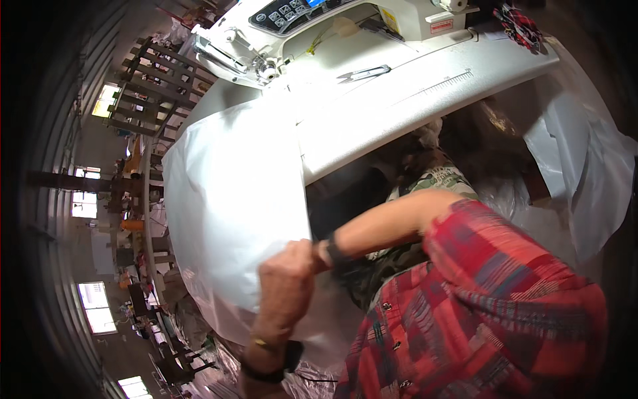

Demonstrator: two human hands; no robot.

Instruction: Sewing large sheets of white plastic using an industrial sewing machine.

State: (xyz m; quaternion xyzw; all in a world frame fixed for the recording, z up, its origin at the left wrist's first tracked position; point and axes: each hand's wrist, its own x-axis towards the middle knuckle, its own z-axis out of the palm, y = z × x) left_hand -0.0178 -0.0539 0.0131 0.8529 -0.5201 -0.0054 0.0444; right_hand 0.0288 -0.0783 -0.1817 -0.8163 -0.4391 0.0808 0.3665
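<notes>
**Hands Meet at the Edge of a White Sheet**

We see a white sheet [222, 193] spread from near the sewing machine's [392, 100] needle end down to the worker's hands. The left hand [286, 282] has its fingers curled closed on the sheet's edge; the right hand [321, 255] is beside it, its fingers hidden, so we cannot tell their state. Snips [365, 73] lie on the machine bed.

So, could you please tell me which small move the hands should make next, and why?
Perhaps slide the right hand up the white sheet's edge, toward the sewing machine: it appears close beside the left hand, and neither hand steadies the edge nearer the machine.
</notes>
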